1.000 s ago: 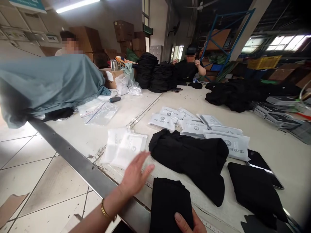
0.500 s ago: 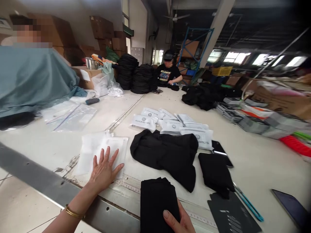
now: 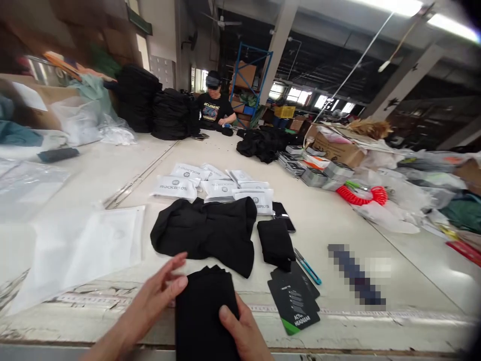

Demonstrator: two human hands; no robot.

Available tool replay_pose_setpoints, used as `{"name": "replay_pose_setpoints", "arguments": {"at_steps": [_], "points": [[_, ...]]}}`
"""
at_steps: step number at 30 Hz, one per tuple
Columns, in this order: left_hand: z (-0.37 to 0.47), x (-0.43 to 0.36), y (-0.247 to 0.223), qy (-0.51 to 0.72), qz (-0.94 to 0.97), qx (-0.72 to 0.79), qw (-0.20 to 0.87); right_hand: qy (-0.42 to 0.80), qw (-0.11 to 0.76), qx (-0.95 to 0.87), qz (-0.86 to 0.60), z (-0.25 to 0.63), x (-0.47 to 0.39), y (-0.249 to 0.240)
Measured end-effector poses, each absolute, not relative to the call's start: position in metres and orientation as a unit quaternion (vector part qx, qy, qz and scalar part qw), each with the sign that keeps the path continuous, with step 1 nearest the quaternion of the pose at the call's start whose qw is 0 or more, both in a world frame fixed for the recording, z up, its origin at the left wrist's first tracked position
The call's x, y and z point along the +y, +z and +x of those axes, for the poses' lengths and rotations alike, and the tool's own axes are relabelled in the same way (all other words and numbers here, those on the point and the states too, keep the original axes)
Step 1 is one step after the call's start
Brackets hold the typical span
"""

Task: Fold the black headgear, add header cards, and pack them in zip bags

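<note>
Black folded cloth [image 3: 206, 313] looks soft and floppy, so I pinch its edges, right hand [image 3: 244, 333] holding it, left hand [image 3: 156, 296] open beside

A garment packing warehouse: long pale worktable [image 3: 338, 220] strewn with branded white pouches [image 3: 175, 186], black folded cloth heaped in tall stacks [image 3: 154, 108], cardboard cartons [image 3: 338, 150], blue steel racking [image 3: 250, 75] behind, bare concrete pillars, strip lights overhead, a seated co-worker [image 3: 214, 108] sorting at the far end.

Matt black cloth [image 3: 206, 311], glossy plastic bags [image 3: 175, 186]
</note>
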State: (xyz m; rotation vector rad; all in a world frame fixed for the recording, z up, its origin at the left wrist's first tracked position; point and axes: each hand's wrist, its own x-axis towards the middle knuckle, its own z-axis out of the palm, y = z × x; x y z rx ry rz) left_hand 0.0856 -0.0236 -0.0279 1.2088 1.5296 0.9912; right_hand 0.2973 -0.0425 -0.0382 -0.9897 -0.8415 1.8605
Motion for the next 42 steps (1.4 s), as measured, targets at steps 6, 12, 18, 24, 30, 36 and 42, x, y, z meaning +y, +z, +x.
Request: {"name": "replay_pose_setpoints", "arguments": {"at_steps": [6,12,18,24,30,36,42], "points": [[0.123,-0.043,-0.031,0.421,0.301,0.560,0.647,0.742,0.379,-0.427,-0.352,0.293,-0.043,-0.036],[0.106,-0.035,-0.039,0.414,0.410,0.570,0.579,0.701,0.348,-0.481,-0.395,0.297,-0.041,-0.041],[0.100,-0.028,-0.041,0.288,0.542,0.568,0.549,0.677,0.271,-0.545,-0.414,0.303,-0.039,-0.044],[0.101,-0.024,-0.052,0.314,0.540,0.579,0.524,0.715,0.275,-0.516,-0.382,0.304,-0.035,-0.044],[0.105,-0.025,-0.052,0.391,0.487,0.604,0.496,0.756,0.265,-0.499,-0.329,0.308,-0.030,-0.037],[0.099,-0.027,-0.048,0.429,0.406,0.593,0.547,0.757,0.287,-0.476,-0.343,0.308,-0.032,-0.054],[0.101,-0.034,-0.050,0.397,0.513,0.537,0.539,0.783,0.306,-0.422,-0.339,0.302,-0.029,-0.050]]}}
